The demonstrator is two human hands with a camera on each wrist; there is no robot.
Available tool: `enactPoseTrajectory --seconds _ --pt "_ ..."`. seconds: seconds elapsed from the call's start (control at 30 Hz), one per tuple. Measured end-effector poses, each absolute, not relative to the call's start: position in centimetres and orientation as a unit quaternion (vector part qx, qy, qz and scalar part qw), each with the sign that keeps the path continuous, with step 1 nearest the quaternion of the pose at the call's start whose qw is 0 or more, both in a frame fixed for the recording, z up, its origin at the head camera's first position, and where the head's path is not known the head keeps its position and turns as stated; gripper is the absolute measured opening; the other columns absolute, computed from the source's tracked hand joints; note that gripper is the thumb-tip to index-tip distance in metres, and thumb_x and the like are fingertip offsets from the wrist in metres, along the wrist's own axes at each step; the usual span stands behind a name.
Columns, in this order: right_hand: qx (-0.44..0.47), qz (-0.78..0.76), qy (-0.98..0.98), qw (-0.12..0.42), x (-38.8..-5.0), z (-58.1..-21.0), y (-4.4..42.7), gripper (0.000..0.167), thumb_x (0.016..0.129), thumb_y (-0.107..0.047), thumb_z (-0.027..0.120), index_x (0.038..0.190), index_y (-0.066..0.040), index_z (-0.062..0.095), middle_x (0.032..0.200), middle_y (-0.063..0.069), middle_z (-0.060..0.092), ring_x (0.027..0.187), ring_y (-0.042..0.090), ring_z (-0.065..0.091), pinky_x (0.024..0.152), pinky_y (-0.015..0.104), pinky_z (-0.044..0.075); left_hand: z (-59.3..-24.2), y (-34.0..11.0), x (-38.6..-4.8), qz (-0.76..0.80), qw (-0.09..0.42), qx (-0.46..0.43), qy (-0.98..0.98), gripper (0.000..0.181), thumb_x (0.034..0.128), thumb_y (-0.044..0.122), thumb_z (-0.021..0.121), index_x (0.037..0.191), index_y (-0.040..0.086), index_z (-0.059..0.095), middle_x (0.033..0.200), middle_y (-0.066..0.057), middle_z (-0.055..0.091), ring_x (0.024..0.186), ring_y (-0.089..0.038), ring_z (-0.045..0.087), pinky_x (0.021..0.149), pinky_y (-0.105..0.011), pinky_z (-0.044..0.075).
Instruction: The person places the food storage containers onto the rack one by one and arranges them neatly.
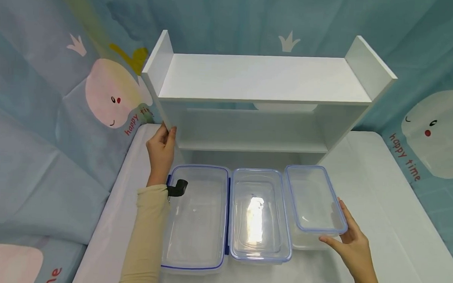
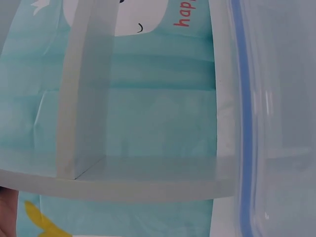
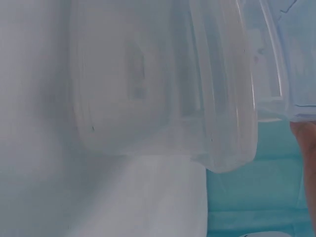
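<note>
Well, the left hand (image 1: 162, 153) pinches a shelf (image 1: 265, 80) (right hand (image 1: 354, 248), a lid (image 1: 316, 199)).

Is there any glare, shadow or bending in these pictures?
Head view: a bright white glare patch on the middle box's lid; left wrist view: dim and hazy, with the long edge of the shelf bowing, probably from the lens; right wrist view: greyish and soft, with a shadow on the white table beside the clear tub.
</note>
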State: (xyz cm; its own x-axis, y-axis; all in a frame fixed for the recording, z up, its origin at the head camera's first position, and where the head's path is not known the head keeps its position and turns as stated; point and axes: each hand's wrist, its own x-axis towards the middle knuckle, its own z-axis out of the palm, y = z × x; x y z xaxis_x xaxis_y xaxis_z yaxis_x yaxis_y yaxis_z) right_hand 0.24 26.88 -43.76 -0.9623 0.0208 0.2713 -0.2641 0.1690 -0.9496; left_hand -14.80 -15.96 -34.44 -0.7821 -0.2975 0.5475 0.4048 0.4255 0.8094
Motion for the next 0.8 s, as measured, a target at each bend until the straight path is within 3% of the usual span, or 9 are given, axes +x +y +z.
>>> enactPoseTrajectory --seconds 0.23,0.43,0.5,0.7,0.8 --pt "0.069 0.652 -0.746 0.123 0.1 -43.2 26.8 0.098 0.064 0.03 0.067 0.148 -0.001 0.026 0.154 0.007 0.025 0.134 0.003 0.032 0.097 0.009 0.031 -34.4 -15.5 -15.2 -0.535 0.337 -0.046 -0.774 0.025 0.0939 -0.003 0.053 0.115 -0.016 0.059 0.113 -0.03 0.06 0.097 -0.036 0.062 0.077 -0.011 0.044" --pt "0.093 0.669 -0.725 0.135 -0.4 -42.1 26.9 0.096 0.064 0.031 0.065 0.147 0.003 0.024 0.154 0.009 0.024 0.136 0.007 0.03 0.099 0.011 0.031 -34.5 -15.6 -15.2 -0.525 0.341 -0.038 -0.779 0.024 0.0939 -0.002 0.054 0.114 -0.014 0.061 0.107 -0.029 0.063 0.093 -0.036 0.064 0.075 -0.009 0.044" --pt "0.107 0.671 -0.72 0.14 -0.5 -41.7 26.8 0.096 0.065 0.032 0.064 0.147 0.004 0.023 0.154 0.009 0.024 0.136 0.007 0.03 0.1 0.012 0.03 -34.6 -15.7 -15.2 -0.525 0.34 -0.038 -0.779 0.024 0.0939 -0.001 0.054 0.113 -0.014 0.061 0.108 -0.028 0.063 0.094 -0.03 0.064 0.076 -0.01 0.044" --pt "0.148 0.68 -0.7 0.162 -1.0 -39.8 26.2 0.096 0.063 0.031 0.067 0.146 0.006 0.023 0.153 0.012 0.025 0.135 0.01 0.033 0.1 0.016 0.032 -34.8 -15.9 -15.0 -0.522 0.34 -0.039 -0.782 0.025 0.0935 -0.002 0.054 0.114 -0.014 0.06 0.108 -0.028 0.063 0.088 0.008 0.057 0.076 -0.009 0.044" --pt "0.173 0.69 -0.68 0.179 -1.5 -38.6 25.7 0.095 0.064 0.026 0.071 0.145 0.008 0.024 0.152 0.014 0.027 0.134 0.014 0.035 0.1 0.018 0.034 -34.8 -16.0 -15.0 -0.514 0.349 -0.039 -0.782 0.025 0.0931 -0.002 0.055 0.115 -0.014 0.06 0.108 -0.028 0.063 0.086 0.014 0.053 0.075 -0.009 0.044"
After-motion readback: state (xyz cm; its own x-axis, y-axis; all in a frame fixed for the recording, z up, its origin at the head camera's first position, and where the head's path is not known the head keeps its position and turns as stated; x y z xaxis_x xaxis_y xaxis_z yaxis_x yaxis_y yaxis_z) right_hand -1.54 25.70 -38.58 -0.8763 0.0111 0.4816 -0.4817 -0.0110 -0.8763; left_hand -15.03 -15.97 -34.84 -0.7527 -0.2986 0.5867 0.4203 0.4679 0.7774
